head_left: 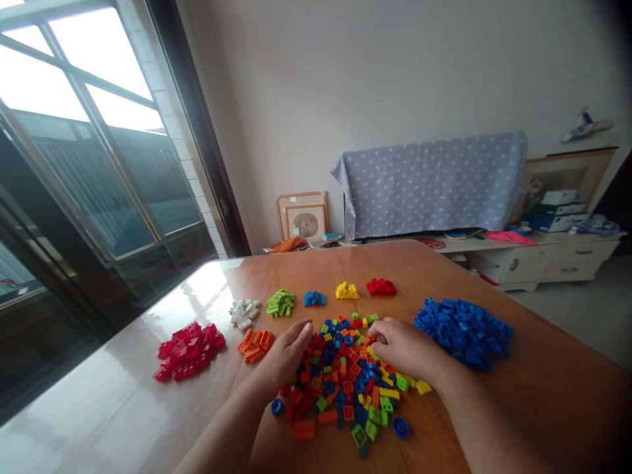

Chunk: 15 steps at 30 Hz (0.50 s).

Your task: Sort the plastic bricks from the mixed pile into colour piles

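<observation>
A mixed heap of small coloured building bricks [345, 385] lies on the wooden table [543, 395] right in front of me. My left hand [285, 355] rests on the heap's left edge, fingers held together and lying fairly flat over the bricks. My right hand [405, 349] sits on the heap's upper right, fingers curled down into the bricks; what they pinch, if anything, is hidden. Sorted piles surround the heap: red [188, 350], orange [255, 344], white [244, 312], green [280, 302], small blue [314, 299], yellow [347, 290], small red [380, 287] and a large blue pile [467, 331].
A large window [89, 164] runs along the left. Behind the table stand a cabinet draped with a dotted grey cloth [434, 184], picture frames [302, 220] leaning on the wall, and a low white drawer unit [553, 260] with boxes on it.
</observation>
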Motion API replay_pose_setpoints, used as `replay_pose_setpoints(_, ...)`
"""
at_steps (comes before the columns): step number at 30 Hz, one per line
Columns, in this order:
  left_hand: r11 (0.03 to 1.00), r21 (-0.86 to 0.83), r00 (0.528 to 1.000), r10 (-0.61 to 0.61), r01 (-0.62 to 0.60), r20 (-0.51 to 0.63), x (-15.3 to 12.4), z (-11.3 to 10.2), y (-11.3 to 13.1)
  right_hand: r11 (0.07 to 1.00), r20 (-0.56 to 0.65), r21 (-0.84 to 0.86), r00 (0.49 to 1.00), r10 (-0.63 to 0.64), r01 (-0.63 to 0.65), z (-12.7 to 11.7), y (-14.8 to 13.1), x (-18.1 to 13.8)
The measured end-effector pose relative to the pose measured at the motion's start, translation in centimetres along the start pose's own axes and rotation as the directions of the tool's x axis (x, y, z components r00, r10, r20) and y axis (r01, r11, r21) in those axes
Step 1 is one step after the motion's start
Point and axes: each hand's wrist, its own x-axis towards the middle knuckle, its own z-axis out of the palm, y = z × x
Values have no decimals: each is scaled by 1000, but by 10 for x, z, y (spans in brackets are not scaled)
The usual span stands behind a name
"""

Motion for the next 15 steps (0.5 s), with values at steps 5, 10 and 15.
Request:
replay_pose_setpoints(5, 962, 228, 980, 117, -153, 163, -2, 11, -10, 992, 47, -46, 992, -116, 118, 11, -21, -6)
replay_pose_setpoints(10, 859, 425, 951, 198, -284, 237, -6, 20, -15, 984, 77, -61, 983, -165, 170, 19, -30, -5)
replay_pose_setpoints(15, 830, 405, 922, 320, -383, 216, 0, 22, -22, 991, 50, -31, 990, -130, 131, 20, -14, 6)
